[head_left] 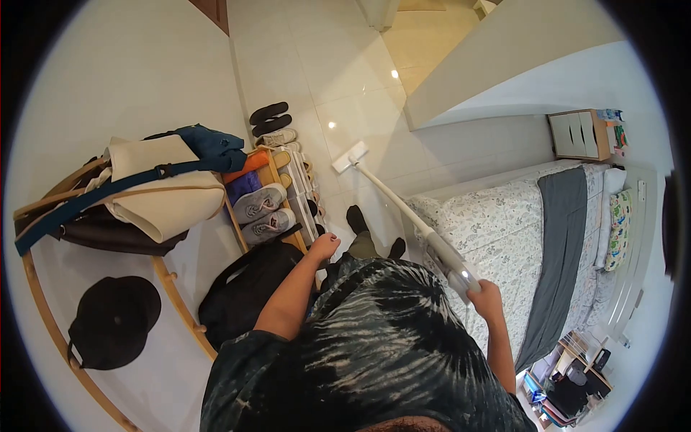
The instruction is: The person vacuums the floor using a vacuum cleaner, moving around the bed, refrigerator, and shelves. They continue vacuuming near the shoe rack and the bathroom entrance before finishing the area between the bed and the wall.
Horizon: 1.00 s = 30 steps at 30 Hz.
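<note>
My right hand (486, 297) is wrapped around the handle of a white stick vacuum cleaner (392, 196). From my grip the long tube slants forward and left, and its flat white head (350, 158) lies on the tiled floor ahead of my feet. My left hand (324, 247) is held out by my left side with its fingers curled in, and nothing shows in it. Close to that hand are a black bag (248, 291) and a shoe rack (277, 176). Grey sneakers (260, 204) sit on the rack.
On the right stands a bed (489, 223) with a floral cover and a grey runner. A wooden rack (169, 288) on the left carries bags and a black cap (115, 322). Black shoes (270, 119) lie beyond the shoe rack. A wall corner (417, 119) juts in ahead.
</note>
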Available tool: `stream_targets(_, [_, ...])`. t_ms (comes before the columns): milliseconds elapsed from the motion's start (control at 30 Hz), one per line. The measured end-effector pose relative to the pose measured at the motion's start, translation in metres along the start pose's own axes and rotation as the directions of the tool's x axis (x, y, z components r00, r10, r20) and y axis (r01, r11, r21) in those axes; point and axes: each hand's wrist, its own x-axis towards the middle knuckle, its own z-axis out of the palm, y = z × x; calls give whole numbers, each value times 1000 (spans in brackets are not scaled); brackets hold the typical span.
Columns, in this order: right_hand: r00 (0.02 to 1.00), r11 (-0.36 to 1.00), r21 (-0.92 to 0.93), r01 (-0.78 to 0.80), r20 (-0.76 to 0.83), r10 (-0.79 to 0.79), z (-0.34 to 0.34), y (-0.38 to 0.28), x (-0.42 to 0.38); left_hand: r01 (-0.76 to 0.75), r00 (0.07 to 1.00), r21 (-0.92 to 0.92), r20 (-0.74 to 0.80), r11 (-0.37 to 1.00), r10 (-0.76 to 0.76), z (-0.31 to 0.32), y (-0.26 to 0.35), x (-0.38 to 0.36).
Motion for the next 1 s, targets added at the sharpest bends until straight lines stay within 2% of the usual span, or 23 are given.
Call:
stream_targets(33, [999, 991, 122, -50, -11, 51, 2, 6, -5, 2, 1000, 11, 11, 1000, -2, -3, 0, 3])
stream_targets(67, [999, 991, 126, -50, -12, 52, 5, 12, -5, 0, 1000, 15, 9, 1000, -1, -6, 0, 6])
stream_targets(133, [969, 926, 285, -245, 82, 232, 10, 12, -4, -27, 1000, 51, 0, 998, 27, -12, 0, 9])
stream_targets(267, [967, 909, 329, -255, 103, 233, 10, -18, 6, -44, 999, 66, 9, 997, 43, -18, -10, 24])
stream_targets(333, [997, 942, 336, -6, -71, 32, 27, -21, 23, -45, 999, 84, 11, 995, 45, -26, -2, 23])
stream_targets(367, [998, 930, 363, -55, -15, 65, 37, -19, 36, -38, 999, 97, 11, 995, 37, -31, 3, 21])
stream_targets(500, [1000, 953, 303, 5, -20, 1, 61, -40, 81, -47, 999, 99, -9, 994, 48, -40, 9, 16])
stream_targets(600, [999, 919, 393, 16, -32, -4, 68, -55, 96, -76, 997, 116, -6, 990, 78, -49, 0, 13])
stream_targets(667, [997, 923, 384, -6, -67, 34, 62, -48, 94, -22, 1000, 117, -12, 993, 23, -56, 3, 4])
stream_targets(700, [998, 912, 409, -36, -36, 56, 55, -45, 89, 8, 1000, 96, 3, 995, -8, -62, 8, -2])
stream_targets(733, [997, 908, 416, -39, -38, 60, 46, -43, 79, 4, 1000, 104, 4, 995, -5, -61, 2, 1])
stream_targets(800, [986, 868, 469, -164, 39, 165, 29, -40, 57, 2, 1000, 123, -20, 992, 1, -62, -14, 7])
stream_targets(933, [969, 824, 526, -213, 4, 248, 23, -19, 27, -2, 1000, 117, -17, 993, 4, -73, -17, 6])
stream_targets(1000, [938, 719, 631, -291, 41, 344, 24, -10, 24, 3, 999, 114, -44, 993, 2, -81, -11, 4])
